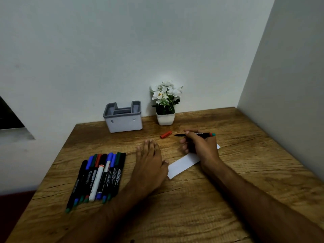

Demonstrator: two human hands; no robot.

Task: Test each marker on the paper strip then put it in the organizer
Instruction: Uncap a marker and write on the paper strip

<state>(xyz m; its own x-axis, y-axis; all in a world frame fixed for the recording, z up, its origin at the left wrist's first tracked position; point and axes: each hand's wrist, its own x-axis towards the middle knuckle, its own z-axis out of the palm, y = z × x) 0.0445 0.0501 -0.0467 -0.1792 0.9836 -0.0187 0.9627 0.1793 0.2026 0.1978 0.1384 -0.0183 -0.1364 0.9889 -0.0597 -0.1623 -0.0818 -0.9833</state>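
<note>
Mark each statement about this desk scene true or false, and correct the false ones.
1. The right hand holds a marker. True.
2. The red cap sits on that marker. False: it lies loose on the table, left of the marker's tip.
3. The organizer holds several markers. False: none show in it; the other markers lie in a bunch on the table.
4. The left hand lies flat by the paper strip. True.
5. The plant stands left of the organizer. False: it stands to its right.
</note>
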